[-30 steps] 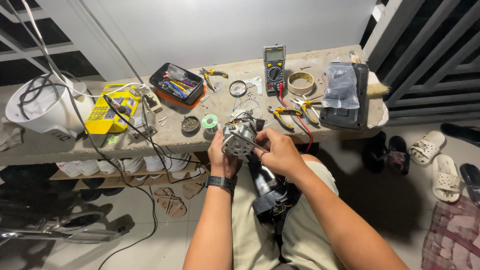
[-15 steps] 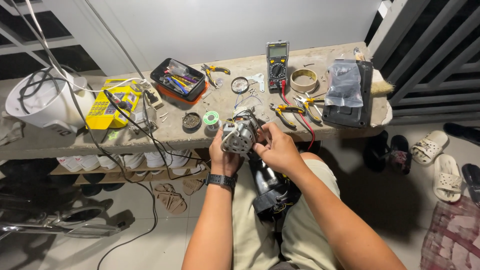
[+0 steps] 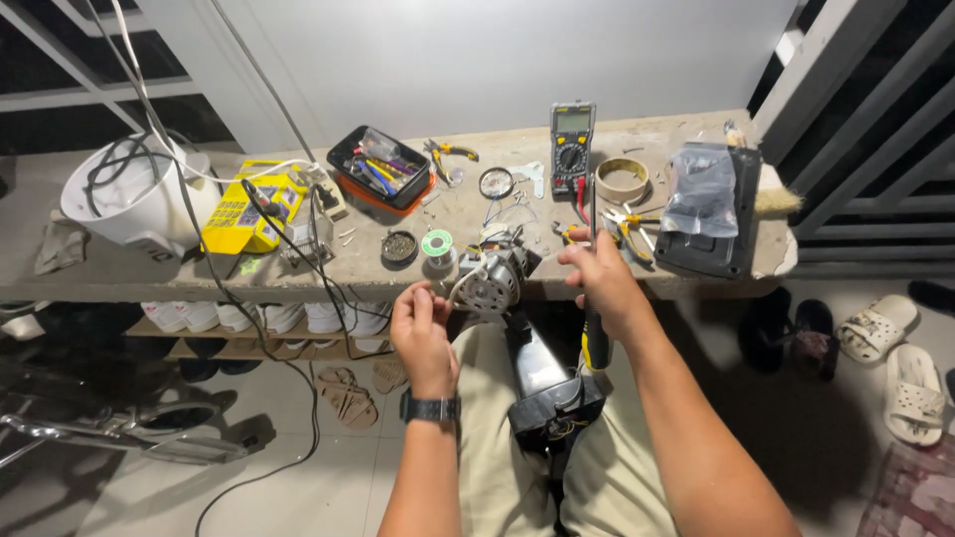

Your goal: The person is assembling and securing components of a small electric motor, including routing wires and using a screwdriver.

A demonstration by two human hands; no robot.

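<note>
Motor: small grey metal electric motor (image 3: 492,278), opened and wired, lying at the concrete bench's (image 3: 398,273) front edge.
Right hand (image 3: 602,283): gripping a yellow-and-black-handled screwdriver (image 3: 594,328) upright.
Left hand (image 3: 420,328): loosely curled, holding nothing visible.
Progress: disassembly appearing unfinished.

A silver-grey motor (image 3: 494,281) on a black housing (image 3: 542,383) is seen. A yellow-and-black handled screwdriver (image 3: 594,338) is shown. A yellow box (image 3: 239,211), a white bucket (image 3: 134,204), a green solder spool (image 3: 436,244) and a black-and-orange tray (image 3: 381,169) are laid out on the beige table (image 3: 149,273).
</note>
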